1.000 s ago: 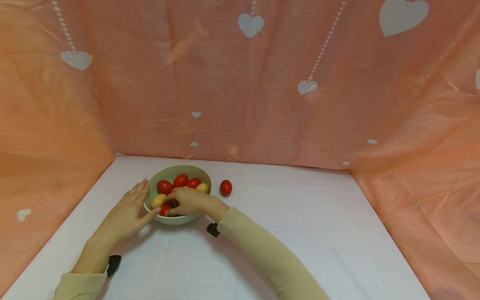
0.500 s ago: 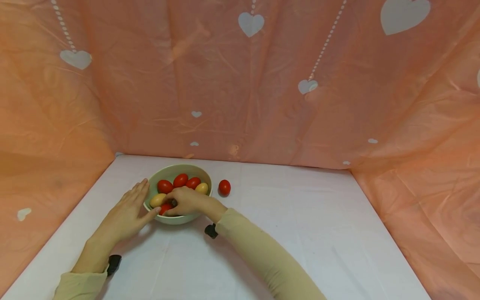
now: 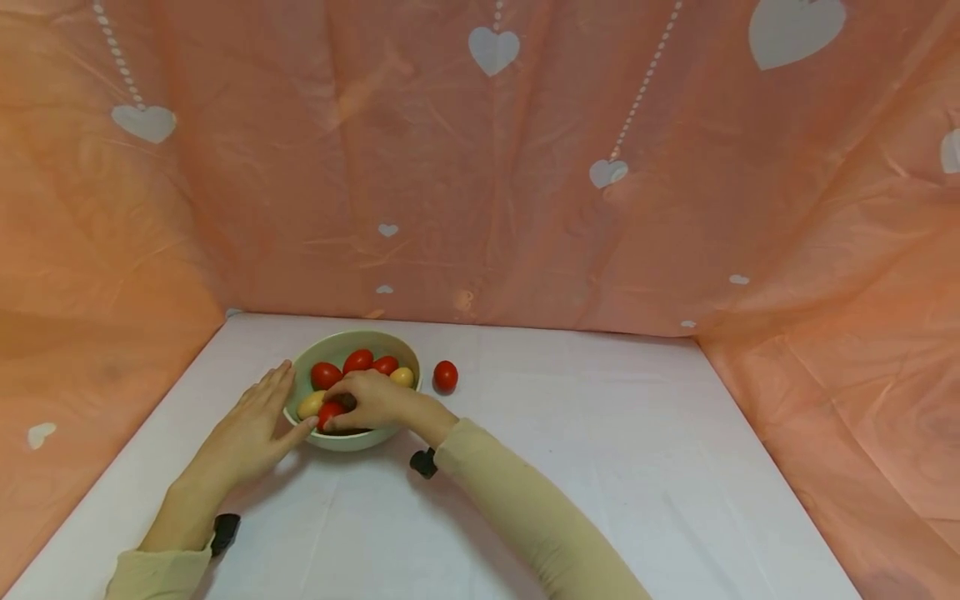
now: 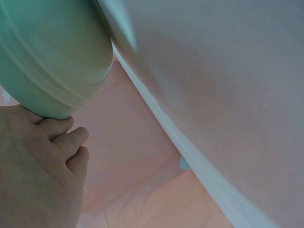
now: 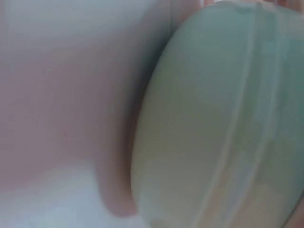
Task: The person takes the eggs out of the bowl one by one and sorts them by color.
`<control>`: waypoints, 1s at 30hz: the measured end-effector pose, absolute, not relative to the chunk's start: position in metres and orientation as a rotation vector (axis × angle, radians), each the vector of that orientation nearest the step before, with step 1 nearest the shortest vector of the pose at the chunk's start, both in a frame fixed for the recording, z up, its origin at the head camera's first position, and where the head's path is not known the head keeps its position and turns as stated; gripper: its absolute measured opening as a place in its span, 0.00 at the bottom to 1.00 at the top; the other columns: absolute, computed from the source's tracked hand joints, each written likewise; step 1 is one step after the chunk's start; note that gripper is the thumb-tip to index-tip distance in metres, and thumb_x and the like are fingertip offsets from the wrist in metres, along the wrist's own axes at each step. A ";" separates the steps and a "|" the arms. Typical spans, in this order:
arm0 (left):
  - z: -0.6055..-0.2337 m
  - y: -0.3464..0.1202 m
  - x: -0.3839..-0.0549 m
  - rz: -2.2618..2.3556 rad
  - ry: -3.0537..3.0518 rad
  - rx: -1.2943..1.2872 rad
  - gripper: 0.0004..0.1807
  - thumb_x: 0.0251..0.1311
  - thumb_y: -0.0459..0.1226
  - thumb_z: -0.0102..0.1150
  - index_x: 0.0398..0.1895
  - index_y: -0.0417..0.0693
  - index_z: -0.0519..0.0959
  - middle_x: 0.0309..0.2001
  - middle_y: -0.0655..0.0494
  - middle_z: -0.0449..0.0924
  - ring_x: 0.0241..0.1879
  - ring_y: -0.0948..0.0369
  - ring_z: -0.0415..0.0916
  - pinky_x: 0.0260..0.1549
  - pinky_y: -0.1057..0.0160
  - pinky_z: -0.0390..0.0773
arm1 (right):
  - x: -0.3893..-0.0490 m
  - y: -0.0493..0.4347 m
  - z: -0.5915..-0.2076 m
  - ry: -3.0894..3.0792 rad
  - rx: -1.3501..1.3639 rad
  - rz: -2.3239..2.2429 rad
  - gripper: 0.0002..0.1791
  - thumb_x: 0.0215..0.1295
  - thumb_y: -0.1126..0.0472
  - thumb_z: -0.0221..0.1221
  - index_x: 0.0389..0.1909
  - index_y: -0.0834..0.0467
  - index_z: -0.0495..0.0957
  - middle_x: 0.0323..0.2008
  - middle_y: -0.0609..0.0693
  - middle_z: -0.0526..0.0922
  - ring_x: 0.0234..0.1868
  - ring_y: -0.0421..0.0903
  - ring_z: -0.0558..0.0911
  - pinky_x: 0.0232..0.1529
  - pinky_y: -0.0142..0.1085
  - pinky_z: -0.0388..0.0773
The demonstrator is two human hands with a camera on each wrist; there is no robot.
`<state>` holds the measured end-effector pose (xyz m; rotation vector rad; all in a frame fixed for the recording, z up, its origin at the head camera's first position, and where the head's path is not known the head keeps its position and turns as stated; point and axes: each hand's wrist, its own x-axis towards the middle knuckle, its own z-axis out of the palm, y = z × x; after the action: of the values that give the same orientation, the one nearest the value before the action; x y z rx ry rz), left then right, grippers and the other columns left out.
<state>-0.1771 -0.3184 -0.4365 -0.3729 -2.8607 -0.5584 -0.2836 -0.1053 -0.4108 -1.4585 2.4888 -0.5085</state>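
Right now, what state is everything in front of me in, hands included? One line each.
Pale green round bowl: opening upward, partly filled.
Red oval fruits inside: lying in the bowl, some partly hidden.
Yellow oval fruits: also in the bowl.
Lone red oval fruit: outside, apart from the bowl.
White cloth: spread, faintly creased.
Orange heart-patterned sheet: hanging, wrinkled.
Left hand: against the bowl's outside.
Right hand: inside the bowl, grip unclear.
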 end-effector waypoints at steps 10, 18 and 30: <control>-0.439 -0.320 -0.176 -0.556 -2.862 -0.356 0.51 0.74 0.57 0.55 0.80 0.26 0.50 0.80 0.28 0.48 0.78 0.32 0.49 0.78 0.36 0.47 | -0.280 -0.087 -0.408 2.533 -1.428 -0.748 0.26 0.70 0.46 0.68 0.64 0.52 0.82 0.58 0.48 0.82 0.51 0.35 0.82 0.53 0.21 0.75; -0.437 -0.320 -0.176 -0.537 -2.862 -0.354 0.50 0.73 0.56 0.57 0.79 0.26 0.52 0.80 0.28 0.49 0.77 0.32 0.51 0.77 0.35 0.49 | -0.277 -0.065 -0.410 2.542 -1.354 -1.044 0.27 0.68 0.52 0.70 0.66 0.55 0.80 0.65 0.51 0.79 0.58 0.40 0.82 0.57 0.24 0.78; -0.439 -0.318 -0.176 -0.549 -2.841 -0.367 0.50 0.73 0.56 0.57 0.79 0.25 0.52 0.80 0.28 0.49 0.77 0.31 0.51 0.79 0.40 0.45 | -0.283 -0.033 -0.418 2.528 -1.377 -1.436 0.26 0.65 0.64 0.71 0.64 0.61 0.80 0.63 0.54 0.79 0.62 0.48 0.81 0.60 0.28 0.79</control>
<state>-0.1761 -0.3184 -0.4389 -0.3666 -2.8413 -0.5487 -0.2829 -0.0327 -0.4184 -1.3775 2.5281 -1.4355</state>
